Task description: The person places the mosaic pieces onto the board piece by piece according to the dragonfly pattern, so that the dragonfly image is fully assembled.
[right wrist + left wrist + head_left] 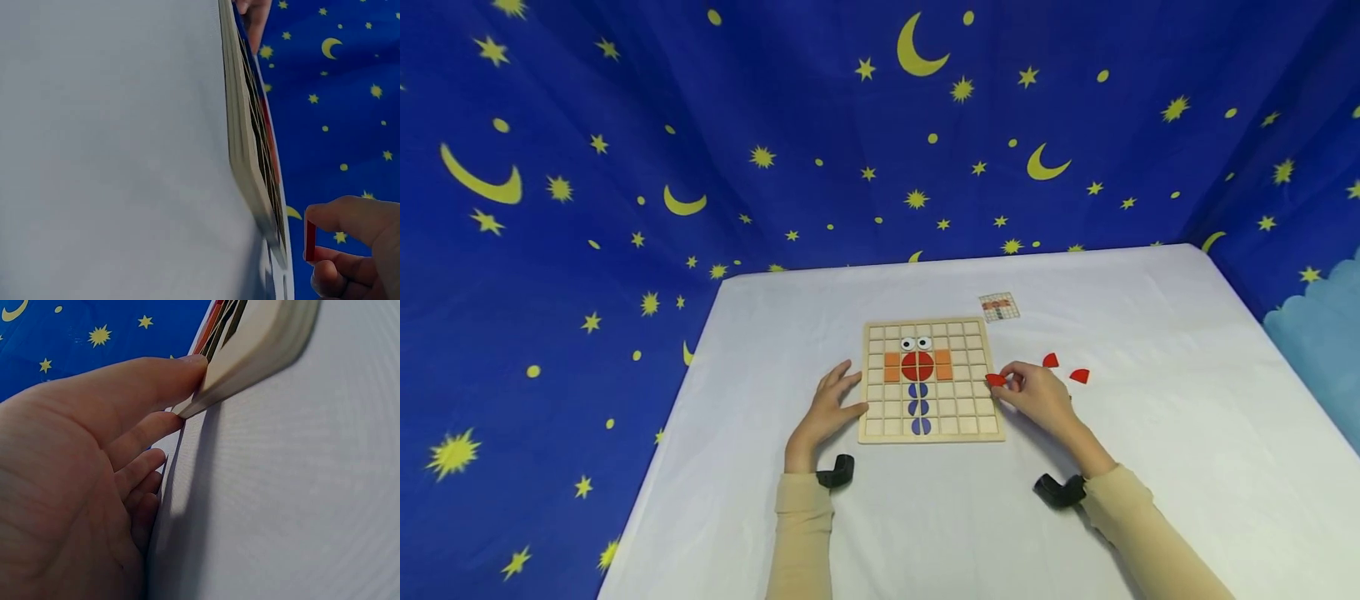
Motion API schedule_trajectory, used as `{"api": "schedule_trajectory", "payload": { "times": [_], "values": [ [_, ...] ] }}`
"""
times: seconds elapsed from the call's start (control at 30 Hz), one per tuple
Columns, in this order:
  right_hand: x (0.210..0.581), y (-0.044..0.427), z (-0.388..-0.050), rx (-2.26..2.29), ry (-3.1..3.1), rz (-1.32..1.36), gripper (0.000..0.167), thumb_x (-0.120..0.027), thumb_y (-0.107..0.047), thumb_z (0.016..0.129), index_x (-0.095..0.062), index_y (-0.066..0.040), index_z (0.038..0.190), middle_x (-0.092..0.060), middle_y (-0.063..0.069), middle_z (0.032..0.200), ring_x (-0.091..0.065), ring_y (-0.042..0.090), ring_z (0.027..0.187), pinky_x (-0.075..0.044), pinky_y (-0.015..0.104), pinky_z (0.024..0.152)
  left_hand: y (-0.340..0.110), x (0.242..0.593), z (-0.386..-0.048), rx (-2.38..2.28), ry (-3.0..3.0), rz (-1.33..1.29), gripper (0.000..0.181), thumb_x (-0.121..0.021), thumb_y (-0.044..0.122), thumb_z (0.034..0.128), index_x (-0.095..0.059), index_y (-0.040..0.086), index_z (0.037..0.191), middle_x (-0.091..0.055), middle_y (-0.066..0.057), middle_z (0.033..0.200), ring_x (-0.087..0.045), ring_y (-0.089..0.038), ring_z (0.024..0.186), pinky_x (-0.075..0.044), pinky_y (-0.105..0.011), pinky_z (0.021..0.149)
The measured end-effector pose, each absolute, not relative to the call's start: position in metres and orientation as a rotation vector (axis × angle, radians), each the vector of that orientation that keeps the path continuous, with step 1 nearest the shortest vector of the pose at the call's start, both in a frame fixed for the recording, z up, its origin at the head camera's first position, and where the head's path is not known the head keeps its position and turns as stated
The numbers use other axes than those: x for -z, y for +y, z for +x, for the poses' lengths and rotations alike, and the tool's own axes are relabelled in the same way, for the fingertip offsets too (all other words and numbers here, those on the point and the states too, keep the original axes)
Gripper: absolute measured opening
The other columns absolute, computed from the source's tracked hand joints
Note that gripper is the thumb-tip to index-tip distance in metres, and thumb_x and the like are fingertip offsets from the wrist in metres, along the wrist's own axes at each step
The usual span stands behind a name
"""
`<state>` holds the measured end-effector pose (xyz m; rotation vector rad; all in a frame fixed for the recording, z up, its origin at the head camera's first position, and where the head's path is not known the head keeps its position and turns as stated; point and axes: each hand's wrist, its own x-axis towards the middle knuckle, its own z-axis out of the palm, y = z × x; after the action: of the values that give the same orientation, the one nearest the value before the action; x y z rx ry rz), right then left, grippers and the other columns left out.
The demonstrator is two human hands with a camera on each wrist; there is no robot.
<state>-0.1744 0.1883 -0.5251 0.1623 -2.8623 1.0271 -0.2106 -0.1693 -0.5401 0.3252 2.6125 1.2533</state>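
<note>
A wooden grid board [970,408] lies on the table, with two eye pieces [916,343], a red circle of quarter pieces [917,366], orange squares [943,365] at its sides and blue half-rounds [919,408] in a column below. My left hand [829,408] touches the board's left edge with thumb and fingertips, fingers fairly straight, also in the left wrist view. At the right edge, my right hand [1037,398] pinches a red quarter-circle piece [996,380] between thumb and finger; the right wrist view shows this piece [310,240] edge-on, held off the table.
Two loose red quarter pieces [1079,376] lie right of the board, beyond the right hand. A small pattern card [999,307] sits behind the board's far right corner. White cloth [925,517] covers the table; a blue star-and-moon curtain [820,108] stands behind it.
</note>
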Motion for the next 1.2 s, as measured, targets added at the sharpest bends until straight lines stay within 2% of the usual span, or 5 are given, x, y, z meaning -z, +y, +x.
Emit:
{"api": "schedule_trajectory", "payload": {
  "times": [0.53,0.8,1.2],
  "values": [
    [0.530,0.162,-0.214,-1.035,-2.871,0.161,0.025,-0.073,-0.026,0.081,-0.066,-0.004,0.092,-0.052,0.001,0.060,-0.040,0.011,0.050,-0.031,0.024,0.047,-0.165,0.540,-0.212,-1.256,2.613,0.337,0.060,-0.072,0.021,0.0815,-0.051,0.006,0.136,-0.025,-0.010,0.157,-0.014,-0.033,0.147,-0.016,-0.058,0.117],
    [0.532,0.151,-0.222,-1.025,-2.896,0.111,0.030,-0.073,-0.028,0.081,-0.066,-0.002,0.096,-0.056,0.004,0.064,-0.044,0.013,0.053,-0.033,0.025,0.050,-0.165,0.539,-0.210,-1.226,2.634,0.335,0.059,-0.071,0.020,0.0822,-0.050,0.007,0.136,-0.026,-0.010,0.157,-0.016,-0.033,0.147,-0.017,-0.057,0.117],
    [0.530,0.139,-0.229,-1.002,-2.893,0.108,0.029,-0.073,-0.032,0.081,-0.065,-0.005,0.090,-0.055,0.003,0.064,-0.042,0.014,0.053,-0.031,0.025,0.048,-0.167,0.538,-0.209,-1.221,2.656,0.328,0.057,-0.069,0.021,0.0837,-0.050,0.006,0.136,-0.026,-0.010,0.157,-0.017,-0.033,0.147,-0.017,-0.056,0.118]
  ]
}}
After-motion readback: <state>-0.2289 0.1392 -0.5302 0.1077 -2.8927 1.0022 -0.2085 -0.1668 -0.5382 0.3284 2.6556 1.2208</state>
